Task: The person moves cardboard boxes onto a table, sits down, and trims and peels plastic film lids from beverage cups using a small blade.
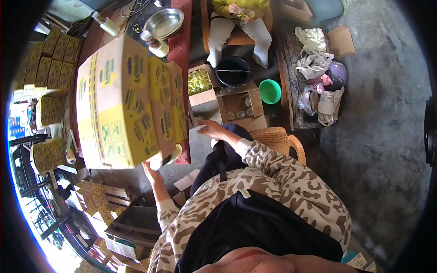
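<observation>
A large yellow-and-brown printed carton (118, 104) fills the left side of the view, above the red table, with more cartons (170, 100) of the same print right behind it. My left hand (152, 175) is at the carton's lower near corner; its fingers are mostly hidden there, so I cannot tell whether they grip it. Small whitish round things (175, 154) show beside that corner. My right hand (211, 129) is apart from the cartons, fingers stretched toward the table edge, holding nothing.
A metal basin (164, 22) and bottles (106, 24) stand on the red table (182, 45). Ahead are a black bucket (233, 75), a green bowl (270, 91) and open boxes (250, 122). A seated person (239, 22) holds something ring-shaped. A wicker chair (273, 139) is beside me.
</observation>
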{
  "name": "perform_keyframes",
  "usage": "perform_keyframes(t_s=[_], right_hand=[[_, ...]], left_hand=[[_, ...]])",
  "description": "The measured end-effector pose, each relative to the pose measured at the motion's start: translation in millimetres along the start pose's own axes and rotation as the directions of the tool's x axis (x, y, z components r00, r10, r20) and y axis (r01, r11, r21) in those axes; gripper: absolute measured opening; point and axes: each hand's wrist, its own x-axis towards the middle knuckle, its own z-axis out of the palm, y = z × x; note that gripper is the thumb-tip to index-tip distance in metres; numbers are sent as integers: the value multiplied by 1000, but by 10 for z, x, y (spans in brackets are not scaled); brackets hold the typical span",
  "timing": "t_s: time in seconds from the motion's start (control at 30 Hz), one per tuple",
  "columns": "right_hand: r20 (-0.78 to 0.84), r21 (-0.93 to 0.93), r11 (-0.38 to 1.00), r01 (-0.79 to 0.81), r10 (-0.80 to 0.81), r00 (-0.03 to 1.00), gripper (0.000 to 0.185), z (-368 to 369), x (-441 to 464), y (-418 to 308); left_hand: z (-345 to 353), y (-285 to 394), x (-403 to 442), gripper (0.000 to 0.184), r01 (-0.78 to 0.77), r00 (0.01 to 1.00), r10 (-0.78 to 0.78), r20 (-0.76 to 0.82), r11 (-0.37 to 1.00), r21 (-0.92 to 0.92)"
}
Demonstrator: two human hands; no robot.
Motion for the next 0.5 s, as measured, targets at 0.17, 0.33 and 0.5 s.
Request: perform_keyframes(t_s=[0.17, 0.33, 0.5], right_hand=[[-174, -312, 950, 22, -80, 982, 40, -658, -36, 1889], [-413, -413, 789, -454, 282, 866, 35, -1271, -386, 3064], [-621, -275, 658, -701, 435, 652, 32, -1824, -536, 3940]], left_hand=[[-493, -461, -432, 60, 309, 951, -304, -56, 930, 200], [-24, -26, -886, 20, 394, 902, -429, -50, 771, 499], [-102, -192, -875, 18, 372, 880, -475, -26, 653, 660]])
